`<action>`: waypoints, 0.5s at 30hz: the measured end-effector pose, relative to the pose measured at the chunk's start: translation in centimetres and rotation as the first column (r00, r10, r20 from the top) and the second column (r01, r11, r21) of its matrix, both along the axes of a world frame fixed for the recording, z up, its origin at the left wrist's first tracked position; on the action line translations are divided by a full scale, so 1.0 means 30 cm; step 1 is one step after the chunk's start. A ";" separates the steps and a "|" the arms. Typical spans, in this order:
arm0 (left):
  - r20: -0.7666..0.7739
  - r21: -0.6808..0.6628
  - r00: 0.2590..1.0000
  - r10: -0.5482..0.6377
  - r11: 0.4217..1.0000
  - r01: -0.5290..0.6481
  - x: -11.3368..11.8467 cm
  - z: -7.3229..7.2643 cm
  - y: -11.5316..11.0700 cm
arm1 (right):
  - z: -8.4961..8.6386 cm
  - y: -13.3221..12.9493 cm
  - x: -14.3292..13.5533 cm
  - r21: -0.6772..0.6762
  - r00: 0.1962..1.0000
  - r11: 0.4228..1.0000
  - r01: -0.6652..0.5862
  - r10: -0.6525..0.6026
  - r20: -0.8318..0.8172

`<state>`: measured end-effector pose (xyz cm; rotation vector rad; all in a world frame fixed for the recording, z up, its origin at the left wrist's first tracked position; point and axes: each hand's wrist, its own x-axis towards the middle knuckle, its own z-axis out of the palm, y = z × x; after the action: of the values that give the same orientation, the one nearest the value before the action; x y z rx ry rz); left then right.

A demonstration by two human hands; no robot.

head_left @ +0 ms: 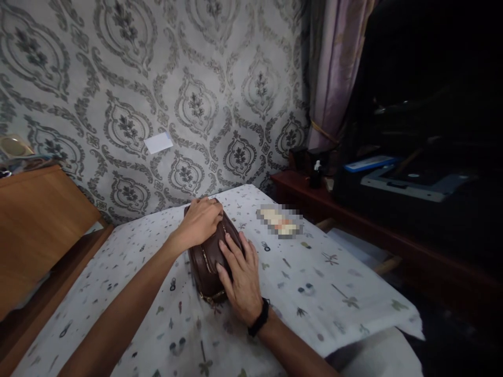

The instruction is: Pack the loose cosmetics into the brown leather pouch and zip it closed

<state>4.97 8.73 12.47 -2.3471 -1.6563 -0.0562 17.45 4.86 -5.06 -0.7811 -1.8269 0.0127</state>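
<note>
A dark brown leather-like zipped bag [210, 280] lies on the printed white cloth, with brass-coloured zippers along its top and front. Over its far end is my left hand [202, 220], fingers curled together where one zipper [225, 229] runs under them. What those fingertips pinch is hidden. My right hand [241, 277] rests on the near right side of the bag, its fingers spread flat against the surface. A black band [259, 318] is around my right wrist.
The cloth-covered surface [302, 314] carries a blurred-out item [279, 221] right of the bag. A wooden cabinet [47, 220] stands at left. Beyond the right edge are a dark red wooden ledge [302, 196], a small bottle [316, 173] and a large black screen [424, 104]. Patterned wall behind.
</note>
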 end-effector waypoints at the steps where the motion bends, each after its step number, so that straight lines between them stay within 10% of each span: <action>1: 0.003 0.003 1.000 0.002 1.000 -0.002 0.006 0.001 -0.005 | 0.002 0.000 0.000 0.010 1.000 1.000 0.001 -0.001 0.002; 15: -0.041 -0.082 0.996 -0.074 0.994 0.070 0.032 0.051 -0.028 | 0.007 0.000 -0.004 0.059 1.000 0.998 0.011 -0.010 -0.007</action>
<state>5.94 7.90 14.00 -2.4485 -1.5813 0.0490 17.33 4.87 -4.84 -0.7480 -1.8091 -0.0457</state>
